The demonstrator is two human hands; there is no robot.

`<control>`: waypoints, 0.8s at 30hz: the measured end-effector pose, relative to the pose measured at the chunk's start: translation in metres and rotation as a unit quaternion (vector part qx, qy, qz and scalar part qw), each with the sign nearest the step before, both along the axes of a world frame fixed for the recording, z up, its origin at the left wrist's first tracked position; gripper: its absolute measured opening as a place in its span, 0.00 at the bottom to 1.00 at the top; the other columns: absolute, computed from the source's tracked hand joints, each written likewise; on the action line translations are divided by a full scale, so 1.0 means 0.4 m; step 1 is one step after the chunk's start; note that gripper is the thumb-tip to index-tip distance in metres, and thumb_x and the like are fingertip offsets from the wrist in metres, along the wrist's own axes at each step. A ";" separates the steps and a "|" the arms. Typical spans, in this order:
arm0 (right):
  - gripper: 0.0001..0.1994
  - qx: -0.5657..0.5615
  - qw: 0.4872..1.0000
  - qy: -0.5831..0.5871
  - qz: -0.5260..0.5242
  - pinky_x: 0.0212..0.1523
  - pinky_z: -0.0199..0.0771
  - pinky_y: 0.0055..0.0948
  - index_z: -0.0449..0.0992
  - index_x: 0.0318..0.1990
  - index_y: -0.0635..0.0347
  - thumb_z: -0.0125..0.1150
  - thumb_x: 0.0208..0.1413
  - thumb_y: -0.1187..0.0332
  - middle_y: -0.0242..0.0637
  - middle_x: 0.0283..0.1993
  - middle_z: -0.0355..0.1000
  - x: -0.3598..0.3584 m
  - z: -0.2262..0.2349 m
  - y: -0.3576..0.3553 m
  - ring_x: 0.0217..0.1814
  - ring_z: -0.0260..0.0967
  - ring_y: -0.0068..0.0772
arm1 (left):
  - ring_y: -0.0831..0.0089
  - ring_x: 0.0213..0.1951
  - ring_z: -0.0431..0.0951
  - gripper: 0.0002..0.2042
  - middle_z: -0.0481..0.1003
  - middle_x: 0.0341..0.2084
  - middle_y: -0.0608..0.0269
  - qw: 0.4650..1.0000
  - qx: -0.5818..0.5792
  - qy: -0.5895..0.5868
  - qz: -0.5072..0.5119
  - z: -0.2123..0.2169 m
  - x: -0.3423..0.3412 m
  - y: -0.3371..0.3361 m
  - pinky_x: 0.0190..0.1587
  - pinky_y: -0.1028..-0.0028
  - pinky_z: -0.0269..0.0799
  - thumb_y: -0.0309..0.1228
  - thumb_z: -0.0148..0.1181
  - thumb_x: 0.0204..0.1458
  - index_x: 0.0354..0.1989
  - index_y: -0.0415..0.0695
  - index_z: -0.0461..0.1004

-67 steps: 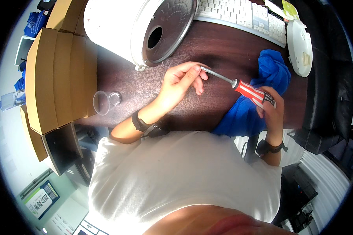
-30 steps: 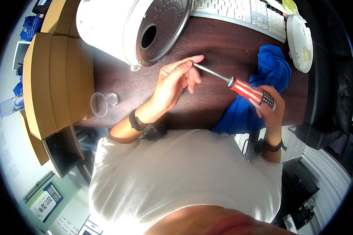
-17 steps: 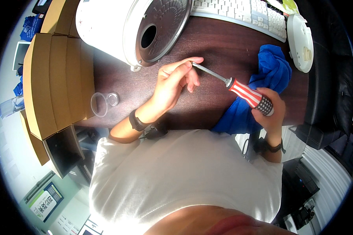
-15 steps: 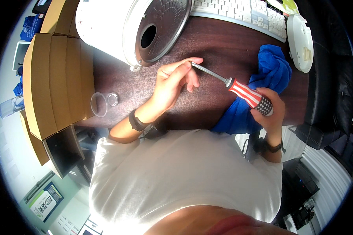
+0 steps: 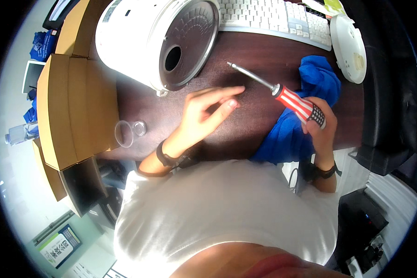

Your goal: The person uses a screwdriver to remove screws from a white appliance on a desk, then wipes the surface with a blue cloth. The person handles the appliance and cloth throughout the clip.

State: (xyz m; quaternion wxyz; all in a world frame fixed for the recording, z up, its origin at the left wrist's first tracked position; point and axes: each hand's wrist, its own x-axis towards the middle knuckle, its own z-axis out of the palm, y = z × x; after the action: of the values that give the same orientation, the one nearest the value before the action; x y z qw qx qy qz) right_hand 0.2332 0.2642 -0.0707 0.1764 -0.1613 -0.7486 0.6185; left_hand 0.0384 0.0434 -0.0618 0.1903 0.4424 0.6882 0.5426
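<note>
A dark wood-look desk (image 5: 245, 51) holds a white keyboard (image 5: 264, 19) at its far side and a crumpled blue cloth (image 5: 319, 74) toward its right end. At left, near a brown cardboard box (image 5: 55, 111), sits a clear plastic cup (image 5: 124, 134). Beyond the box are a clear bottle (image 5: 22, 134) and a blue bag (image 5: 43, 45).

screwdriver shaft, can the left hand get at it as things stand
Probably yes: the left hand looks open and empty, close to the screwdriver's metal shaft, with nothing visible between them.
</note>
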 end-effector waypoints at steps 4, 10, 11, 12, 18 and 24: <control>0.18 -0.034 0.999 0.018 -0.029 0.28 0.61 0.14 0.70 0.48 0.67 0.58 0.51 0.66 0.31 0.33 0.68 -0.009 0.006 0.007 0.28 0.62 0.14 | 0.69 0.29 0.74 0.11 0.78 0.26 0.63 0.902 0.083 0.400 0.136 0.129 -0.037 -0.026 0.34 0.73 0.68 0.26 0.67 0.40 0.35 0.40 0.79; 0.17 -0.052 0.997 0.033 -0.038 0.22 0.59 0.14 0.69 0.48 0.67 0.55 0.52 0.69 0.29 0.28 0.66 -0.011 0.010 0.007 0.23 0.60 0.12 | 0.54 0.62 0.61 0.25 0.69 0.55 0.54 0.804 0.031 0.508 0.308 0.197 -0.128 -0.008 0.63 0.58 0.54 0.29 0.66 0.45 0.55 0.41 0.70; 0.17 -0.058 0.997 0.032 -0.034 0.22 0.59 0.14 0.69 0.48 0.67 0.55 0.52 0.69 0.29 0.28 0.67 -0.012 0.011 0.009 0.23 0.60 0.12 | 0.54 0.64 0.58 0.26 0.66 0.57 0.53 0.812 0.002 0.498 0.305 0.189 -0.148 -0.017 0.64 0.58 0.52 0.29 0.65 0.47 0.56 0.42 0.69; 0.17 -0.065 0.997 0.030 -0.030 0.23 0.59 0.14 0.69 0.48 0.67 0.55 0.52 0.69 0.29 0.28 0.67 -0.012 0.012 0.010 0.23 0.60 0.13 | 0.55 0.64 0.58 0.24 0.65 0.58 0.53 0.847 -0.044 0.441 0.293 0.176 -0.154 -0.031 0.64 0.58 0.51 0.31 0.62 0.50 0.57 0.44 0.68; 0.17 -0.063 0.997 0.028 -0.040 0.22 0.60 0.15 0.70 0.48 0.68 0.56 0.51 0.69 0.30 0.27 0.67 -0.012 0.013 0.017 0.22 0.61 0.14 | 0.54 0.60 0.61 0.21 0.65 0.55 0.49 0.829 -0.035 0.450 0.329 0.140 -0.113 -0.056 0.62 0.58 0.53 0.33 0.57 0.51 0.54 0.42 0.69; 0.17 -0.049 0.997 0.044 -0.026 0.22 0.59 0.15 0.70 0.48 0.68 0.55 0.52 0.70 0.30 0.27 0.67 -0.022 0.015 0.019 0.22 0.60 0.13 | 0.54 0.54 0.61 0.32 0.58 0.51 0.49 0.814 -0.035 0.381 0.437 0.152 -0.069 -0.122 0.57 0.59 0.57 0.38 0.65 0.42 0.57 0.42 0.63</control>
State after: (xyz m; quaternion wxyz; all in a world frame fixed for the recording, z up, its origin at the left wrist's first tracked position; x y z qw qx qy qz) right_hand 0.2244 0.2718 -0.0646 0.2178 -0.1617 -0.7046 0.6557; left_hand 0.0107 -0.0053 -0.0009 -0.3286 0.2595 0.8450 0.3327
